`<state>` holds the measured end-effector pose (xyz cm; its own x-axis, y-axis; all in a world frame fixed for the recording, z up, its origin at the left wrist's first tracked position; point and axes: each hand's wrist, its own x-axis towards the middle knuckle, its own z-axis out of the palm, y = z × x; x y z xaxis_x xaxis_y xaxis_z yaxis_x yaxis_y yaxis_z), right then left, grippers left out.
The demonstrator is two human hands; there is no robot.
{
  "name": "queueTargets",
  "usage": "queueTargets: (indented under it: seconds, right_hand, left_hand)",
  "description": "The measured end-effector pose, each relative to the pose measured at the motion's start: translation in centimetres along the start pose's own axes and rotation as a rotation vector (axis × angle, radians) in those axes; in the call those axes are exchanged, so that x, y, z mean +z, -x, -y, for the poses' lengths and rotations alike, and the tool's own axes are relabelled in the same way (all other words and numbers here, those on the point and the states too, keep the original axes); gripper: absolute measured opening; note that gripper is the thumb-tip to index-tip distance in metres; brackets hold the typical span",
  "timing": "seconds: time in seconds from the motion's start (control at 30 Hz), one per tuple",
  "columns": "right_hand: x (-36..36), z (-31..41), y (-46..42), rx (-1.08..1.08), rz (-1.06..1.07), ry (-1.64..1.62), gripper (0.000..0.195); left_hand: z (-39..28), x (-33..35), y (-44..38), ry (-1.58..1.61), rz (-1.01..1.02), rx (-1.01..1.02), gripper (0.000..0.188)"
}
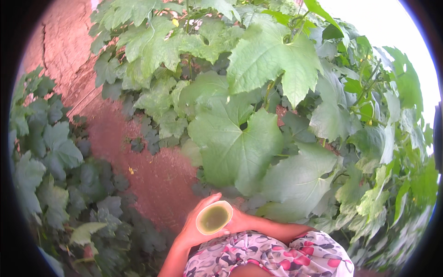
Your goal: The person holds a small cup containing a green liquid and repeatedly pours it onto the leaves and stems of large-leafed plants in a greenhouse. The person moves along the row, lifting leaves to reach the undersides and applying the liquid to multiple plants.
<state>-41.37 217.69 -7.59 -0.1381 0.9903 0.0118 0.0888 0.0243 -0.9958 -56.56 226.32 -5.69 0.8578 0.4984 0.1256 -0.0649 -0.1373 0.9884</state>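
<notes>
A pale-rimmed cup [214, 217] stands out at the bottom centre, seen from above. Its inside is murky green; whether that is liquid or the bare bottom, I cannot tell. My left hand [193, 222] wraps the cup's left side, fingers along its far edge. From the other side my right hand [238, 219] grips it, partly hidden behind the rim. Both hands are close to my body, over a patterned garment [308, 254]. Just beyond the cup hangs a large lobed green leaf [238, 145].
Dense climbing vines with broad leaves [273, 59] rise ahead and to the right. More leafy plants [62, 149] crowd the left side. Between them runs a strip of reddish bare soil [155, 183], with cracked reddish ground [64, 38] at the upper left.
</notes>
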Motion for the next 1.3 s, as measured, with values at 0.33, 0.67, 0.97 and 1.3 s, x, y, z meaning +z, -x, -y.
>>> queueTargets:
  seconds: [0.33, 0.67, 0.97, 1.3]
  right_hand:
    - [5.3, 3.3, -14.2, -0.089, -0.018, 0.050, 0.061]
    - [-4.8, 11.7, -20.1, -0.095, -0.448, 0.630, 0.064]
    - [-13.3, 17.3, -18.1, -0.552, -1.594, 0.623, 0.067]
    - [-15.6, 15.8, -15.9, -0.649, -1.790, 0.582, 0.065]
  left_hand:
    - [-0.8, -14.7, -0.9, 0.192, -0.083, 0.048, 0.077]
    - [1.5, -23.3, -2.9, 0.056, -0.116, 0.213, 0.065]
    - [1.0, -28.1, -9.6, 0.215, 0.043, -0.035, 0.056]
    - [1.7, -30.7, -21.3, 0.254, 0.122, 0.052, 0.056]
